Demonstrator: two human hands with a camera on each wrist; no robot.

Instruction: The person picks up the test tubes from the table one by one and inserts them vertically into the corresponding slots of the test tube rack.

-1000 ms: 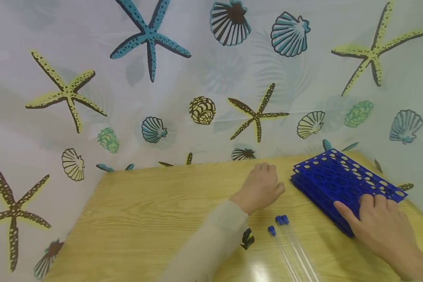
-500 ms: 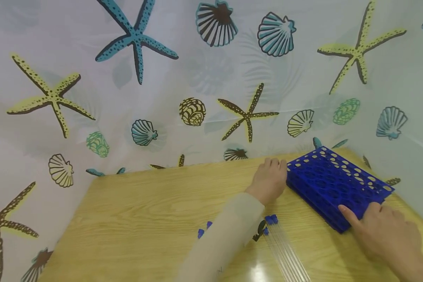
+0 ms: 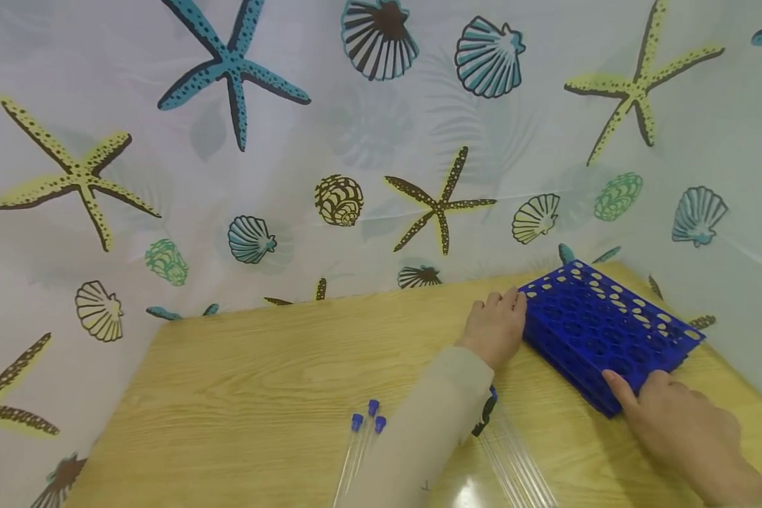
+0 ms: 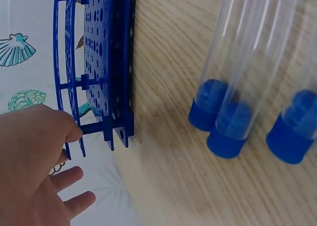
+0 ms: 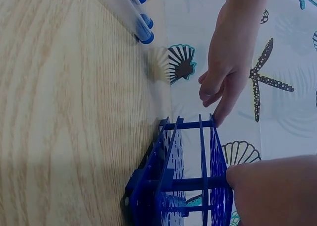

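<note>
A blue test tube rack (image 3: 600,324) with rows of round holes stands at the right of the wooden table. My left hand (image 3: 497,324) pinches its left corner; in the left wrist view, the thumb (image 4: 72,129) lies against the end of the upper layers and other fingers extend past it. At the near end, my right hand (image 3: 682,423) grips the rack, thumb toward the front and fingers over the edge. In the right wrist view, the right thumb (image 5: 240,179) meets the top plate. Most of the right fingers are hidden there.
Clear test tubes (image 3: 514,451) with blue caps lie right of my left forearm, their caps mostly hidden by it. More capped tubes (image 3: 358,451) lie left of the forearm. A curtain (image 3: 330,141) printed with starfish and shells hangs behind the table (image 3: 241,395).
My left hand has moved right onto the rack's left corner. The right hand stays on the near end. The view has shifted slightly, and tubes left of the forearm have come into sight.
</note>
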